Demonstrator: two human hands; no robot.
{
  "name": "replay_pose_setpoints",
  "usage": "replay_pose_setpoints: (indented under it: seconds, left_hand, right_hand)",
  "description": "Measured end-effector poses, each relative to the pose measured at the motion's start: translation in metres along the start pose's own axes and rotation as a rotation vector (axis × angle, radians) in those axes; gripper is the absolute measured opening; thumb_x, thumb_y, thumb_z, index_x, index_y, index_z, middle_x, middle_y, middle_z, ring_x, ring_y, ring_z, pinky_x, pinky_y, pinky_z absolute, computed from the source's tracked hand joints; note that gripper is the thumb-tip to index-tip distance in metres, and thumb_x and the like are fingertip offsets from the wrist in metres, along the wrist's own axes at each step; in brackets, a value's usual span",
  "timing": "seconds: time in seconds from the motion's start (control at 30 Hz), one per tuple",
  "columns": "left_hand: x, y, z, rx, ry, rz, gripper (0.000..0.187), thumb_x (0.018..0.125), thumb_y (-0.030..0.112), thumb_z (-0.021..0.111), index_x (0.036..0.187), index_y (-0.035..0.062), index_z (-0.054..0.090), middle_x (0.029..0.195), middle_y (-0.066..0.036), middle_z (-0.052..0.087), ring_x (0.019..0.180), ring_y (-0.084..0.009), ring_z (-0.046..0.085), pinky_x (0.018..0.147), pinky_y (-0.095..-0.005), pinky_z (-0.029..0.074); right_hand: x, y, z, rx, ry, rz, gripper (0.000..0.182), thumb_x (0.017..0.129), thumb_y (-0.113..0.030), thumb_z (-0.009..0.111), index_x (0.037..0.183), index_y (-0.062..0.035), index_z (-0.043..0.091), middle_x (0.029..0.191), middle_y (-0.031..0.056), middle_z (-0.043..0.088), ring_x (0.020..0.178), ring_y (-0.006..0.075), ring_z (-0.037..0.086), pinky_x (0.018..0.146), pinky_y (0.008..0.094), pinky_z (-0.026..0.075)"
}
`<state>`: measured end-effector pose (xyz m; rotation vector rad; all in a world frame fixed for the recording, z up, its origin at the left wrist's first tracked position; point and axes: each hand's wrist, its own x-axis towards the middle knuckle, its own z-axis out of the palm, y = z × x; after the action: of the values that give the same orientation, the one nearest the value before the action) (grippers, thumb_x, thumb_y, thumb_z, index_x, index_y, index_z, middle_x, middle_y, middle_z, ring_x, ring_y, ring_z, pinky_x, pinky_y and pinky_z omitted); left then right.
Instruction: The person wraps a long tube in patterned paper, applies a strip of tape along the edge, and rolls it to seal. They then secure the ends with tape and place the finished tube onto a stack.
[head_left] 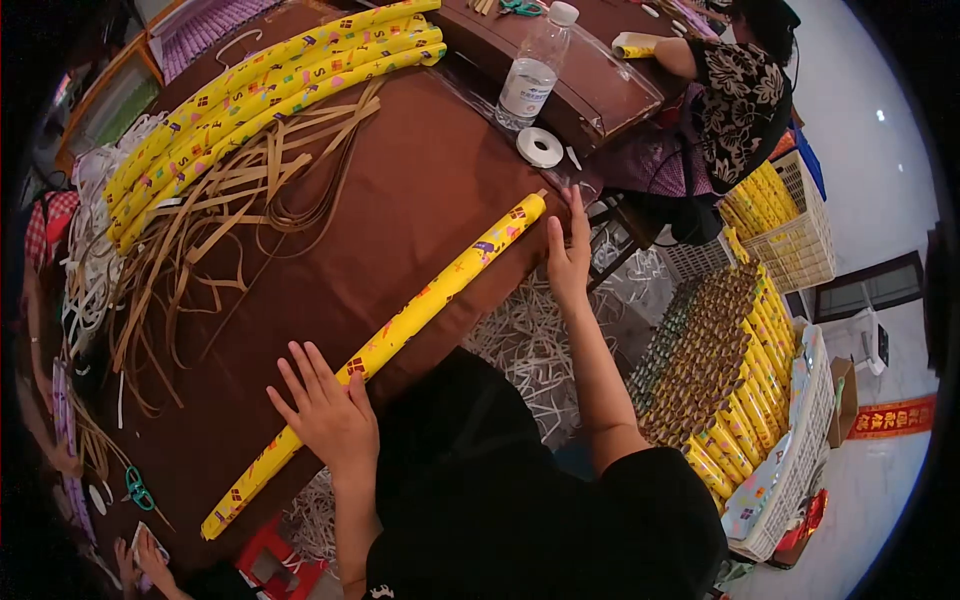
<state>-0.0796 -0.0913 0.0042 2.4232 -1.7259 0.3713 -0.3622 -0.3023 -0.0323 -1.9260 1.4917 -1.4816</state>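
A long yellow tube [410, 320] with a colourful printed wrap lies slantwise along the edge of the brown-covered table [400, 210]. My left hand [330, 415] rests flat across its lower half, fingers spread. Beside the tube's upper right end, my right hand [570, 250] is held upright with fingers stretched out and nothing in them. A small brown tip shows at that end of the tube. Just above the right hand sits a roll of white tape [540, 147].
Several yellow tubes [270, 100] lie at the upper left beside brown strips [230, 210]. A water bottle [530, 80] stands near the tape. Scissors [138, 488] lie lower left. At right, a basket [800, 450] holds stacked tubes; a person [740, 100] sits at another table.
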Motion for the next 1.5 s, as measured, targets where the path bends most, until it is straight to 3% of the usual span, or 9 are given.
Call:
replay_pose_setpoints:
  seconds: [0.07,0.27,0.43,0.73,1.03,1.23,1.37,1.4,1.5]
  left_hand:
    - [-0.001,-0.001,0.001,0.003,0.004,0.014,0.058,0.099,0.035,0.044,0.145,0.0005,0.036,0.151,-0.014,0.035,0.14,-0.0339,0.033,0.113,-0.0558,0.022]
    - [-0.001,0.0,0.002,0.04,-0.009,0.0,0.057,0.1,0.036,0.041,0.145,0.0012,0.036,0.151,-0.014,0.036,0.14,-0.0325,0.033,0.114,-0.0544,0.02]
    - [-0.002,0.0,0.003,0.058,-0.012,0.01,0.057,0.101,0.037,0.04,0.145,0.0014,0.036,0.152,-0.013,0.036,0.14,-0.0322,0.033,0.114,-0.0543,0.021]
    - [-0.001,0.0,0.0,0.015,-0.049,0.001,0.056,0.101,0.036,0.041,0.145,0.0017,0.036,0.151,-0.013,0.036,0.139,-0.032,0.034,0.113,-0.0528,0.023]
    - [0.001,0.0,-0.004,0.008,-0.042,0.003,0.056,0.1,0.035,0.042,0.145,0.0014,0.036,0.151,-0.014,0.036,0.139,-0.0332,0.035,0.113,-0.0521,0.024]
    - [0.0,-0.001,0.001,0.027,-0.025,0.012,0.056,0.101,0.035,0.041,0.145,0.0011,0.036,0.151,-0.014,0.036,0.139,-0.0337,0.034,0.113,-0.053,0.022]
    - [0.001,-0.001,-0.001,0.007,-0.031,0.008,0.056,0.101,0.035,0.04,0.145,0.0006,0.036,0.151,-0.015,0.037,0.139,-0.0341,0.034,0.113,-0.0538,0.022]
    - [0.0,0.0,-0.002,0.015,-0.035,-0.002,0.056,0.101,0.035,0.04,0.145,0.0006,0.036,0.151,-0.015,0.037,0.139,-0.0341,0.034,0.113,-0.0538,0.022]
    - [0.0,-0.002,0.0,-0.03,-0.024,0.011,0.058,0.099,0.037,0.042,0.144,-0.0007,0.037,0.149,-0.016,0.038,0.138,-0.0343,0.034,0.113,-0.0544,0.022]
  right_hand:
    - [-0.001,-0.012,0.007,0.424,0.032,0.208,0.048,0.097,-0.011,0.055,0.141,-0.0017,0.04,0.127,0.0119,0.057,0.118,0.0196,0.053,0.101,0.031,0.039]
    - [0.002,-0.024,0.036,0.56,0.256,0.424,0.031,0.094,-0.01,0.062,0.12,-0.0008,0.048,0.108,0.0071,0.056,0.099,0.014,0.053,0.088,0.0264,0.044]
    - [-0.003,-0.02,0.055,0.297,0.286,0.42,0.07,0.073,-0.029,0.084,0.122,0.0018,0.044,0.117,0.015,0.048,0.111,0.0259,0.047,0.097,0.0367,0.039]
    - [-0.01,-0.011,0.056,0.252,0.279,0.315,0.07,0.076,-0.025,0.083,0.127,-0.0019,0.042,0.118,0.0132,0.049,0.112,0.0249,0.047,0.099,0.0366,0.037]
    - [-0.007,-0.004,0.047,0.428,0.335,0.294,0.044,0.094,-0.017,0.064,0.126,0.0009,0.04,0.105,0.0119,0.064,0.097,0.0175,0.06,0.092,0.0301,0.042]
    - [0.002,-0.017,0.042,-0.056,0.238,0.253,0.062,0.083,-0.036,0.075,0.126,-0.0028,0.046,0.101,0.0082,0.063,0.105,0.0239,0.054,0.1,0.0398,0.031]
    - [0.022,-0.008,0.032,0.204,0.278,0.311,0.027,0.087,-0.021,0.072,0.102,0.0009,0.064,0.086,0.0069,0.067,0.081,0.0139,0.065,0.077,0.0278,0.049]
    - [0.027,0.013,0.035,0.316,0.318,0.203,0.017,0.09,-0.013,0.067,0.094,0.0037,0.065,0.076,0.0057,0.067,0.069,0.0093,0.065,0.064,0.0206,0.05]
    - [0.035,0.019,0.023,0.393,0.262,0.254,0.017,0.095,-0.012,0.061,0.099,0.004,0.06,0.075,0.0047,0.067,0.068,0.007,0.06,0.062,0.0212,0.044]
